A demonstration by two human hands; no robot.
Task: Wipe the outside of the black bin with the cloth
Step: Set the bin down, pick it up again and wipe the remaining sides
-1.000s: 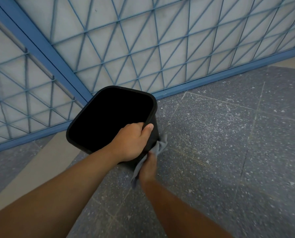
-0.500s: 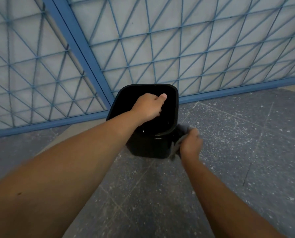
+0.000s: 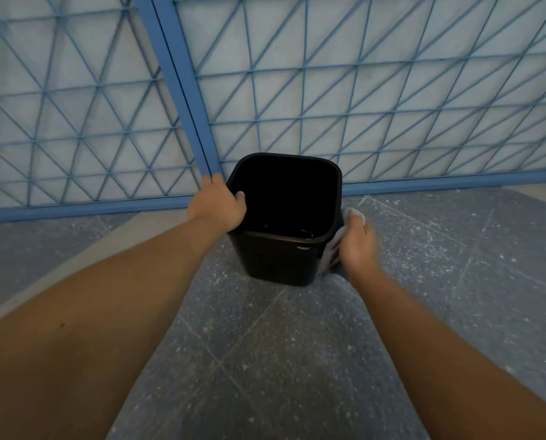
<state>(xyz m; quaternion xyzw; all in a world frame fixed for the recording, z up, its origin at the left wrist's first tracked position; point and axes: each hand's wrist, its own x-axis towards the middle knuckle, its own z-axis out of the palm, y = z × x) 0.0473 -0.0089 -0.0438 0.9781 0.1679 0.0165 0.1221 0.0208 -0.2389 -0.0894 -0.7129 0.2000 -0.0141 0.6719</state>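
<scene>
The head view is filled in the middle by the black bin [image 3: 281, 258], which is set upright on the speckled floor [image 3: 297, 360], just in front of the blue wire fence [image 3: 360, 106]. The bin's left rim, at about nine o'clock, is gripped by the left hand [image 3: 216, 204]: the thumb is hooked inside the rim and the fingers are curled over the outside. The bin's right wall, at about three o'clock, is touched by the cloth [image 3: 333, 249], a pale grey rag. The cloth is held by the right hand [image 3: 359, 246] and pressed flat on the wall, with a bit of cloth poking out above the fingers. The right hand is blurred, so exactly how its fingers lie cannot be told, but the cloth is clearly kept in its hold.

The job looks to be in the middle: one side is being rubbed, and the near, far and left sides may not be done yet.

A few things could go wrong. The bin looks light, so it could be tipped or slid toward the fence if the push from three o'clock is too hard or the left hold is let go. The cloth could be dropped if it is bunched loosely. Spots low on the wall could be missed.
</scene>
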